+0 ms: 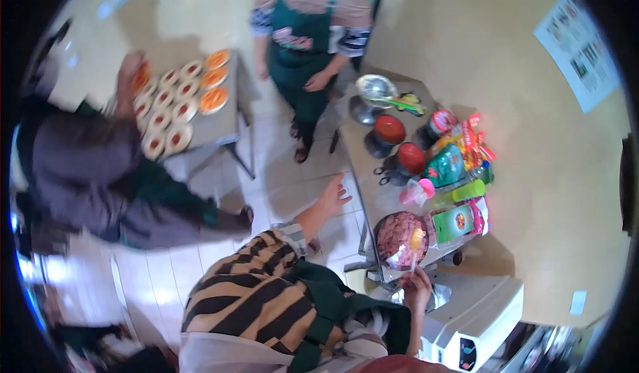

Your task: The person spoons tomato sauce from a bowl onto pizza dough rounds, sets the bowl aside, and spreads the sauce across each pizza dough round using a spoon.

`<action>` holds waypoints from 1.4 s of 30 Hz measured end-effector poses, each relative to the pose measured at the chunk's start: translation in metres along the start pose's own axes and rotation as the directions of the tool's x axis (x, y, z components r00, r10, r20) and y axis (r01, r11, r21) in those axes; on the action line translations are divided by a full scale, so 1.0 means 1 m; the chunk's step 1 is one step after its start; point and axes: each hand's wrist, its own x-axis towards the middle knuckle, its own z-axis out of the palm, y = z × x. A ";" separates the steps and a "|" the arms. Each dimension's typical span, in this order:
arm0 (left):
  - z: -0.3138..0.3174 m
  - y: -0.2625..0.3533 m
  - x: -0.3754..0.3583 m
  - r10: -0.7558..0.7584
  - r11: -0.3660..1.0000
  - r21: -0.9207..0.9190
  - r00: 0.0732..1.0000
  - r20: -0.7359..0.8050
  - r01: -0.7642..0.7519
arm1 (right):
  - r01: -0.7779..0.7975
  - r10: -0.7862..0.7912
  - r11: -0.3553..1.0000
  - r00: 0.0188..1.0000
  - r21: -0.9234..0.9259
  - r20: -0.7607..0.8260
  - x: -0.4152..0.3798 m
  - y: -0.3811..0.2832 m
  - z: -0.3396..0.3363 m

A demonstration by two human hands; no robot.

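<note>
My right hand [417, 289] is closed round the pale handle of a spoon [417, 241]. Its yellowish head lies over a wide bowl [380, 252] filled with pink, chunky food that looks like chopped meat. My left hand [333, 196] is held out over the floor, left of the table edge, with its fingers apart and nothing in them. Beside the bowl stands a green and pink carton [454, 224]. A pink cup [418, 192] is on the table beyond the bowl.
The side table [363, 166] also carries red-filled bowls [389, 130], a metal bowl [375, 88], packets [444, 165] and a green bottle [468, 191]. A white machine [476, 313] stands at lower right. One co-worker [303, 46] stands ahead; another [86, 153] leans over topped dough rounds [185, 110].
</note>
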 end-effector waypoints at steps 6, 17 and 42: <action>-0.206 0.021 -0.202 0.165 0.713 -0.623 0.786 0.595 0.322 | -0.129 0.288 0.934 0.825 -0.333 0.487 -0.017 0.058 0.051; -0.421 0.021 -0.481 0.785 0.516 -0.830 0.505 0.359 -0.211 | -0.081 0.547 0.837 0.114 -0.541 0.830 -0.201 0.146 0.275; -0.859 0.054 -0.647 0.729 -0.026 -0.666 0.442 -0.523 -0.745 | 0.024 0.747 0.664 -0.057 -0.747 0.662 -0.557 0.482 0.600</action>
